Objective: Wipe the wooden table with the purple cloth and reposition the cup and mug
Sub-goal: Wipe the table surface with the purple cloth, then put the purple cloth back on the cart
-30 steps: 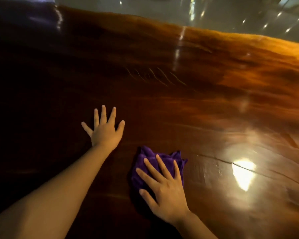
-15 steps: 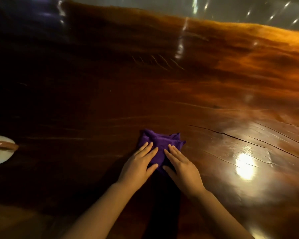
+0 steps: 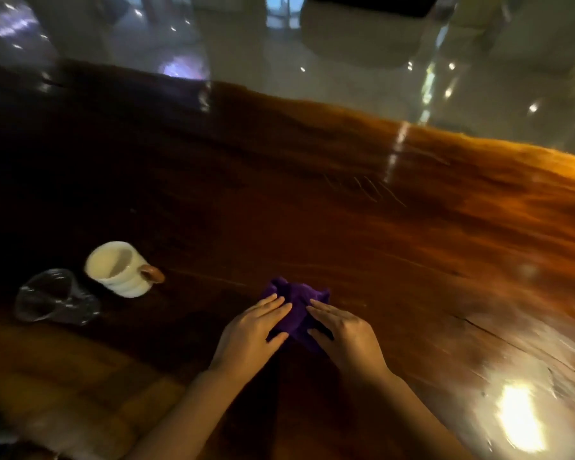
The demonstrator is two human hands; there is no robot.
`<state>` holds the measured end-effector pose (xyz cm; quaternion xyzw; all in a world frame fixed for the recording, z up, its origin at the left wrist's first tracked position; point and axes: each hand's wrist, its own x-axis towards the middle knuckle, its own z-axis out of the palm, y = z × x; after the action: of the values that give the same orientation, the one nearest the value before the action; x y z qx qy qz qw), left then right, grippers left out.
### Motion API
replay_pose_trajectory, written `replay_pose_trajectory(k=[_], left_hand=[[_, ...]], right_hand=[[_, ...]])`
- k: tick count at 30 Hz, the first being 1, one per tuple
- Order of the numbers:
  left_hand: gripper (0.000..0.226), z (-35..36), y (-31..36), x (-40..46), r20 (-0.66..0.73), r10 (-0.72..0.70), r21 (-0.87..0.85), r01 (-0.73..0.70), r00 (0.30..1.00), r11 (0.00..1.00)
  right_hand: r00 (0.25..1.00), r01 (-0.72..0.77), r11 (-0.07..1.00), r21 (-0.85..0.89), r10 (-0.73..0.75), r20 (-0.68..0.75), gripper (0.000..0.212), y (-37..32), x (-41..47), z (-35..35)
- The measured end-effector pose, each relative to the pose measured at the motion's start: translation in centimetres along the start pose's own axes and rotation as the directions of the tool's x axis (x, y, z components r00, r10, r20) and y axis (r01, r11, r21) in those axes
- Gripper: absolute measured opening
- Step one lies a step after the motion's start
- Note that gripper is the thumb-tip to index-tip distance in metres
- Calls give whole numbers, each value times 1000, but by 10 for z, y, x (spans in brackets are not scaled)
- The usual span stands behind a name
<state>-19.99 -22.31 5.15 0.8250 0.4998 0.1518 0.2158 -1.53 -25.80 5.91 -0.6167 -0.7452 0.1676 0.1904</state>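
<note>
Table (image 3: 412, 260) far edge ran wavy across upper frame, glossy floor (image 3: 346, 61) beyond; wide bare wood lay right of and beyond hands. Purple cloth (image 3: 296, 300) sat bunched at near-center. Left hand (image 3: 251, 330) and right hand (image 3: 344, 330) pressed flat on it, 2 grips spread, fingers extended, nothing clasped. Versus 0.5 s earlier: view swung left, white mug (image 3: 120, 270) fully visible, clear cup (image 3: 52, 298) newly seen, both left of cloth, apart from it. Cup blurred, upright or tipped unclear. Near-left corner dark.
</note>
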Motion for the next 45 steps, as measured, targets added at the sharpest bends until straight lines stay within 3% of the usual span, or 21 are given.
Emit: replay_pose_trajectory(k=[4,8,15,21,25,29,36,40,45], left_hand=[[55,-96,-30,-29,-232,-46,89,69,972,994],[52,-193,-72,-84,-423,-114,144,191,899,971],[52,-306,-144,-185,-621,-221,168,403,752,900],[50,-374,-215,-285,-743,-348,101,609,572,787],[49,-395,-271,-342,-751,-451,43,717,483,696],[48,-397,-332,-384,-678,-602,-34,800,422,599],[49,-375,-398,-404,-489,-734,-117,798,472,591],[59,-361,-408,-406,-479,-741,-171,778,470,604],[67,-373,-404,-403,-446,-741,-79,802,503,592]], right_hand=[[976,214,977,-19,-215,-30,43,-89,58,-17],[905,422,906,-21,-422,-41,41,-204,109,-16],[728,685,719,120,-683,-62,42,-372,160,22],[517,837,509,201,-856,16,41,-524,189,85],[425,851,441,286,-897,120,41,-604,199,144],[370,832,447,329,-888,271,41,-656,204,206],[340,833,494,251,-814,471,41,-671,217,267],[333,859,473,198,-808,486,45,-667,225,274],[364,826,504,251,-819,444,50,-659,230,261]])
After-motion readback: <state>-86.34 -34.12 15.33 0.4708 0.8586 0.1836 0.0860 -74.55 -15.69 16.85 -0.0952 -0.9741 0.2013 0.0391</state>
